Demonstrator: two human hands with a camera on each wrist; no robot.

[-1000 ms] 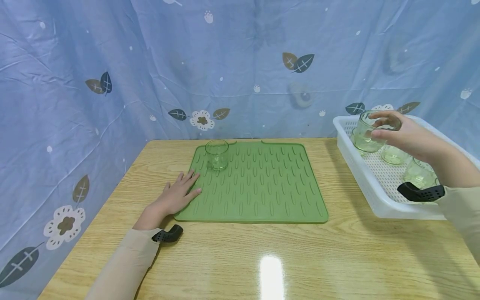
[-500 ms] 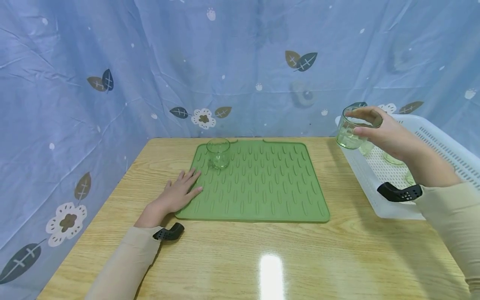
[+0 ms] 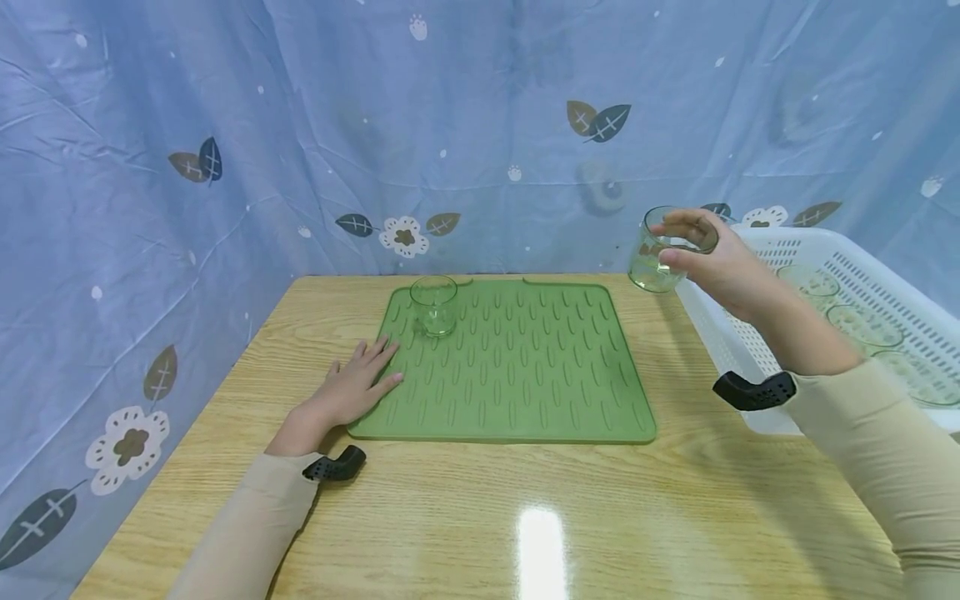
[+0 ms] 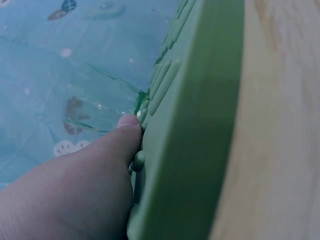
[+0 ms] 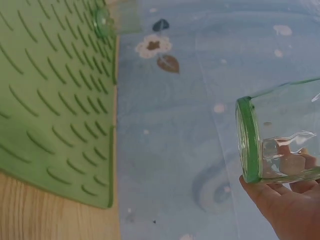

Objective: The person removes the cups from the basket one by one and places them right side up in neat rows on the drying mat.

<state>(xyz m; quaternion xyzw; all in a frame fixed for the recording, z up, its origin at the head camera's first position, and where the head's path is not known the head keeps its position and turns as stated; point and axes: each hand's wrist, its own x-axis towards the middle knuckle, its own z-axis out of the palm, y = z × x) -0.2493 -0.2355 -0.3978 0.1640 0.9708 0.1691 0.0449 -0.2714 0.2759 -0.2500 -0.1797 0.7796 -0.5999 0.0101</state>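
Note:
My right hand (image 3: 723, 262) grips a clear, greenish drinking glass (image 3: 649, 268), thumb on the near side and fingers across the rim. It is held upright in the air between the basket and the mat. In the right wrist view, the glass's thick base (image 5: 249, 140) appears beside the hand. On the back left of the green ridged mat (image 3: 517, 367) stands another such glass (image 3: 435, 315). My left hand (image 3: 348, 393) rests with spread fingers on the mat's left edge; its thumb (image 4: 112, 155) lies on the mat in the left wrist view.
A white perforated plastic basket (image 3: 716, 337) stands at the right, with several similar glasses (image 3: 866, 327) inside, partly hidden by my right arm. Around the mat is the wooden table (image 3: 420, 517). A blue patterned curtain (image 3: 480, 125) hangs behind and to the left.
My right hand has carried the glass leftward, from over the basket to just beyond its left rim. The left hand and the glass on the mat have stayed put.

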